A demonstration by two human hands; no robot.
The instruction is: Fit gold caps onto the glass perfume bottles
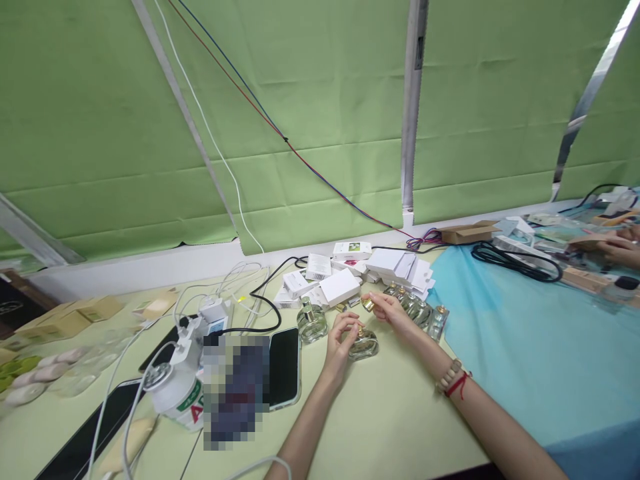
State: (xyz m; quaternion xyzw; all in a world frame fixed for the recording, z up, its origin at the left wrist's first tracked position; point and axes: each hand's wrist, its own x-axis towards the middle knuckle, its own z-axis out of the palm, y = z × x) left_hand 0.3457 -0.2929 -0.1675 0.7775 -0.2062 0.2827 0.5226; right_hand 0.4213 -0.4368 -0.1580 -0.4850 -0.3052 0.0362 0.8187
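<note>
My left hand [341, 341] is closed at the side and top of a clear glass perfume bottle [366, 348], which stands upright on the pale table with a gold neck. Just above and to the right, my right hand [393, 311] pinches a small gold bottle cap [369, 304], held apart from the bottle. Left of my hands stands another glass perfume bottle [312, 324] with a shiny cap on it. Several similar bottles [419, 311] are grouped behind my right wrist, and one bottle [438, 325] is at the right end.
White cartons [340, 287] are heaped behind the bottles. A phone [284, 368], a power strip [189, 343] with cables and a white can [175, 397] lie to the left. Blue cloth [530, 347] covers the right side, where another person's hand [623, 248] shows.
</note>
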